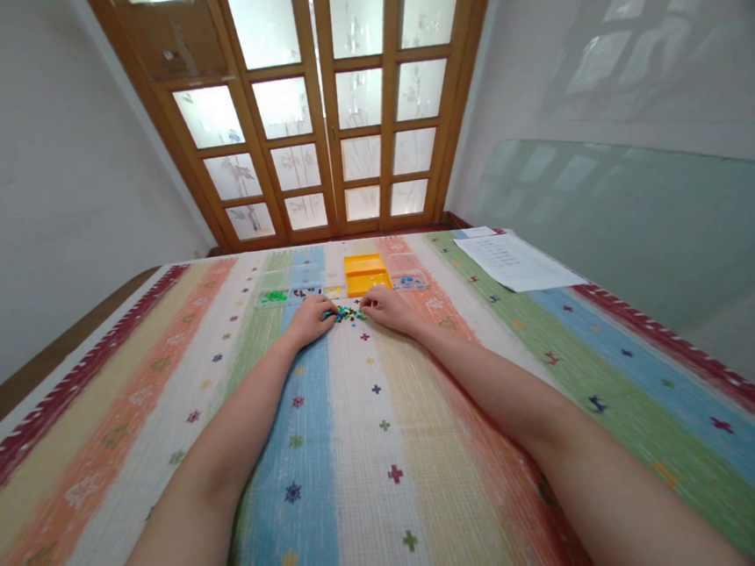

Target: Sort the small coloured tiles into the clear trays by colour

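Note:
A small pile of mixed coloured pieces (pixel 349 314), green, blue, yellow and dark, lies on the striped tablecloth; they look like beads or tiny bricks. At its left edge is my left hand (pixel 313 320), fingers curled and drawn together at the pieces. My right hand (pixel 386 307) bends in from the other side, thumb and fingers close together in a pinch. Anything between the fingertips is too small to make out. Just beyond the hands stands an open yellow box (pixel 367 264). Clear trays beside it hold green pieces (pixel 274 297), dark red pieces (pixel 307 293) and blue pieces (pixel 410 282).
A few yellow pieces (pixel 333 292) lie in a tray section left of the yellow box. Printed paper sheets (pixel 514 260) rest at the table's far right. The tablecloth (pixel 360 461) covers the table; wooden glazed doors (pixel 330 128) stand behind its far edge.

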The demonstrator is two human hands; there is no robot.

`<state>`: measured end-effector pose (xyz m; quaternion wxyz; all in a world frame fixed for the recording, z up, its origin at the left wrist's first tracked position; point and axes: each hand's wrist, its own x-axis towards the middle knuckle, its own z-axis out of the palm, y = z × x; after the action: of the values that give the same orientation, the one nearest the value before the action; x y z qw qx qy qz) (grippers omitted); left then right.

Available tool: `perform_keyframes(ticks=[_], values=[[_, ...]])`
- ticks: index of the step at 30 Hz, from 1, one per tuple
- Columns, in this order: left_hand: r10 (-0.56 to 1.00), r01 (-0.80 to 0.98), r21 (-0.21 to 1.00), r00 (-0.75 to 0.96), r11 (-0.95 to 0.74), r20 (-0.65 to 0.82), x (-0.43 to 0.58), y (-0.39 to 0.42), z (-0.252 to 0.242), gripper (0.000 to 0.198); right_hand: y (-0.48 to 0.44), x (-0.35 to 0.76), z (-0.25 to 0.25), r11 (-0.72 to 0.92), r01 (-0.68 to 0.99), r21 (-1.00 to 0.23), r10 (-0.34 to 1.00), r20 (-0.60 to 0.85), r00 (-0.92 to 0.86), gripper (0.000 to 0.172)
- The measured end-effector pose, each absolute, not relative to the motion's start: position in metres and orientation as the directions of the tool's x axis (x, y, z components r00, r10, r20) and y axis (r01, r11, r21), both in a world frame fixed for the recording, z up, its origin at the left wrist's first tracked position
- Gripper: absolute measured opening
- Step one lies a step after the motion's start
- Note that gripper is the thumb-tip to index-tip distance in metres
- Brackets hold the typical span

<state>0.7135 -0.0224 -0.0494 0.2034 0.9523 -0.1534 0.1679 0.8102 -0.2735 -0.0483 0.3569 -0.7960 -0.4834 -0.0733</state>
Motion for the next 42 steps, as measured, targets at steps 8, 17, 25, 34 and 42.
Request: perform_keyframes(ticks=[8, 17, 25, 34, 42], values=[[-0.234, -0.362, 0.325, 0.898, -0.874, 0.373, 0.711, -0.027, -0.045, 0.015, -0.266, 0.793, -0.046, -0.178, 0.903, -0.391, 0.854, 0.394, 0.339, 0.01], [-0.232, -0.364, 0.306, 0.89, -0.879, 0.393, 0.713, -0.025, -0.046, 0.017, -0.269, 0.807, -0.055, -0.229, 0.835, -0.501, 0.75, 0.456, 0.479, 0.012], [-0.11, -0.266, 0.357, 0.909, -0.895, 0.402, 0.71, -0.029, -0.043, 0.02, -0.295, 0.85, -0.055, -0.441, 0.637, -0.633, 0.311, 0.558, 0.769, 0.016], [0.007, -0.177, 0.438, 0.922, -0.881, 0.387, 0.709, -0.029, -0.042, 0.015, -0.322, 0.885, -0.068, -0.482, 0.556, -0.678, 0.125, 0.575, 0.809, 0.03], [0.166, -0.154, 0.619, 0.889, -0.77, 0.427, 0.718, -0.022, -0.05, 0.017, -0.318, 0.883, -0.07, -0.479, 0.529, -0.7, 0.106, 0.553, 0.827, 0.033]])
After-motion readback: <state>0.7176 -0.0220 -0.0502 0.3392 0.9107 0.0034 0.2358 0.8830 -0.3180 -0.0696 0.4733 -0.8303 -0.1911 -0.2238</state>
